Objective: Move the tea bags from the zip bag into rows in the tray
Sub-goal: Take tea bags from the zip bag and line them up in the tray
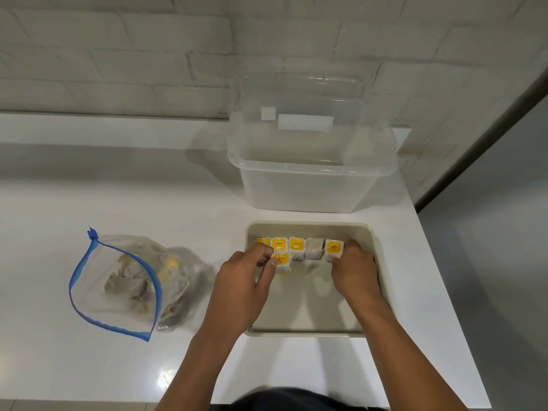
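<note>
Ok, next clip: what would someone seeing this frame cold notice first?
Probably the two hands in the beige tray at the counter's near right: the left hand pinches a yellow-tagged tea bag just below the row of tea bags along the tray's far side, while the right hand grips that row's right end. Next, the open blue-edged zip bag of tea bags to the left, and the clear plastic bin behind the tray.

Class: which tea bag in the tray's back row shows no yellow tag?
The fourth tea bag from the left: plain grey paper face up, while its row neighbours show yellow tags.
</note>
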{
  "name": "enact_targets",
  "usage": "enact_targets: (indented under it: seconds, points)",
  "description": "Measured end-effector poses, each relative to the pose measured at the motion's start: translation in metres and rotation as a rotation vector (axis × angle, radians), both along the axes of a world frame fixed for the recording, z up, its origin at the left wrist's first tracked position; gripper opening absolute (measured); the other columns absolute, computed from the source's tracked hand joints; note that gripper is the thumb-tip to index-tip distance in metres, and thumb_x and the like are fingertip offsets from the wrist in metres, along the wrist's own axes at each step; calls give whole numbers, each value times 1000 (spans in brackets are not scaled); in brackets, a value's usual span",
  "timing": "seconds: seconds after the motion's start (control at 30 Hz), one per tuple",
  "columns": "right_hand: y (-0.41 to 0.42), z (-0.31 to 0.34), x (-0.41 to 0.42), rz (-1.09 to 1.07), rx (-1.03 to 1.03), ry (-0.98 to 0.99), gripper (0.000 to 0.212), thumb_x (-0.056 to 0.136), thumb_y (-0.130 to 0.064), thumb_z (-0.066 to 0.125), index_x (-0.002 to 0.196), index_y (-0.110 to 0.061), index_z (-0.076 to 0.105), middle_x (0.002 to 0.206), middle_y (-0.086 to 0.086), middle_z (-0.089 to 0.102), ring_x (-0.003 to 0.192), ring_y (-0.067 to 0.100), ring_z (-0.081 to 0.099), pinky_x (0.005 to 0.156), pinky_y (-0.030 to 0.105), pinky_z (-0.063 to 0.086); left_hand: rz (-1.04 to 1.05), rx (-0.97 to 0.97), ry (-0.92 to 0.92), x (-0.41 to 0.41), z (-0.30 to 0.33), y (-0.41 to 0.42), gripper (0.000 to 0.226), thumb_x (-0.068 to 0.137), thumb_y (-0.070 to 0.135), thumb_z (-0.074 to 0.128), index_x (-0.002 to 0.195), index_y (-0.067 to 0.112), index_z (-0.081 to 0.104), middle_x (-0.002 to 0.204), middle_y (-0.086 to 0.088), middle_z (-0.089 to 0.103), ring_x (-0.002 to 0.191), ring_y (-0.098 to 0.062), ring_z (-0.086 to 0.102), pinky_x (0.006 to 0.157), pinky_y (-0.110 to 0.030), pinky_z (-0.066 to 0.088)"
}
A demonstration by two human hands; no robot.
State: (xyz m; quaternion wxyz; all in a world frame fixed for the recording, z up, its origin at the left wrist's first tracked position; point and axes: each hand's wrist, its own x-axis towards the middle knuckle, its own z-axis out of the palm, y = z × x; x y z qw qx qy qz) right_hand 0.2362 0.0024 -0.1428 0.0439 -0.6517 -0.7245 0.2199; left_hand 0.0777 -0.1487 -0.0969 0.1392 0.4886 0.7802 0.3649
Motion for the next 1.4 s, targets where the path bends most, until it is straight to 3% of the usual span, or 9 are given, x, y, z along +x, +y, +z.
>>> enact_targets:
  seconds: [0.27,0.37,0.47,0.63,0.87,1.0,1.07,1.17,1.4]
  points:
    - [-7,6,13,2,-196,80,25,91,-28,55,111,-12,57,108,11,69,89,35,71,81,40,59,-3,11,9,0,-4,1,5,96,27,63,96,31,65,77,40,54,73,7,55,68,-3,38]
    - [-7,3,12,27,-210,82,27,93,-26,56,114,-9,60,113,13,69,104,35,67,82,26,50,-2,16,-1,0,-5,0,8,97,29,62,95,37,62,79,32,61,76,5,58,69,-6,40]
    - [-7,3,11,28,-171,103,25,95,-23,55,115,-8,60,117,12,68,112,33,62,79,27,41,-1,17,6,-1,-7,0,9,97,29,62,95,38,60,83,24,67,81,2,60,70,-6,41]
    - [-8,0,10,41,-142,159,4,92,-21,54,90,-18,55,101,9,72,103,33,64,78,31,46,-4,14,16,-1,-8,0,6,96,27,63,96,33,63,84,22,68,81,2,61,70,-4,39]
    - [-10,3,7,50,-115,139,27,91,-21,53,67,-22,41,81,2,63,92,31,63,68,27,34,1,1,12,-1,-9,1,5,96,28,63,96,33,65,84,23,68,80,2,61,69,-2,38]
    - [-11,-1,5,-15,-156,262,9,83,-26,49,81,-19,54,79,2,68,80,31,70,71,35,56,4,-2,-3,-1,-9,0,5,96,28,63,96,33,65,83,22,68,80,1,60,70,-5,40]
    - [-9,-2,4,-77,-173,309,18,82,-29,45,90,-17,56,79,7,70,65,29,72,62,45,61,6,-1,-2,-1,-9,0,5,96,28,63,96,33,65,82,25,66,79,2,60,69,-5,40]
    - [-6,1,-1,-158,-203,321,13,93,-17,42,98,-15,54,76,8,67,47,28,68,45,44,59,2,-9,-10,-1,-10,1,6,96,29,63,96,34,64,82,25,66,80,2,60,69,-8,42]
    - [-1,-9,-5,-151,-193,232,25,88,-8,41,110,-18,47,90,12,67,56,35,70,42,47,57,-11,10,-5,0,-12,2,7,97,28,63,95,34,63,84,25,68,82,3,62,71,-13,45]
